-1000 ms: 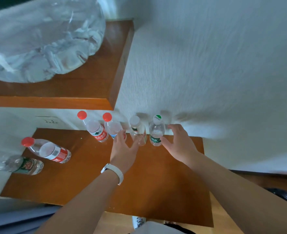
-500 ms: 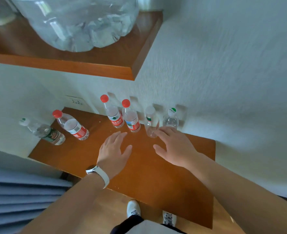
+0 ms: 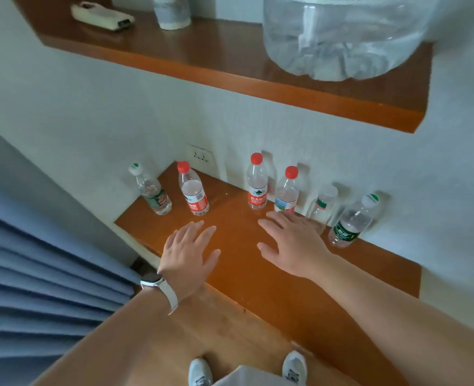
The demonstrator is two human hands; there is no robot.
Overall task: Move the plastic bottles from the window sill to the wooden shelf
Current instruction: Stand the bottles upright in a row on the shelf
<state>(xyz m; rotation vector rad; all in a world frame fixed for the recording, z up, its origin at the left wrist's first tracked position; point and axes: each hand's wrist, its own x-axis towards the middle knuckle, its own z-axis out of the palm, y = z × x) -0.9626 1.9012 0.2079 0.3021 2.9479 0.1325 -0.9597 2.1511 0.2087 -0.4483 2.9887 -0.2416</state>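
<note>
Over the lower wooden shelf (image 3: 258,277) I see the fingers (image 3: 195,228) of the left hand (image 3: 187,256) straight and slightly apart, holding nothing. The right hand (image 3: 294,243) is spread and empty too, its fingertips just beside the base of a small clear bottle (image 3: 321,204); I cannot tell whether they touch. Beyond it a green-labelled bottle (image 3: 350,222) stands by the wall, and a tall red-capped bottle (image 3: 257,185) stands further left. An upper shelf (image 3: 230,59) carries a large clear jug (image 3: 339,37).
</note>
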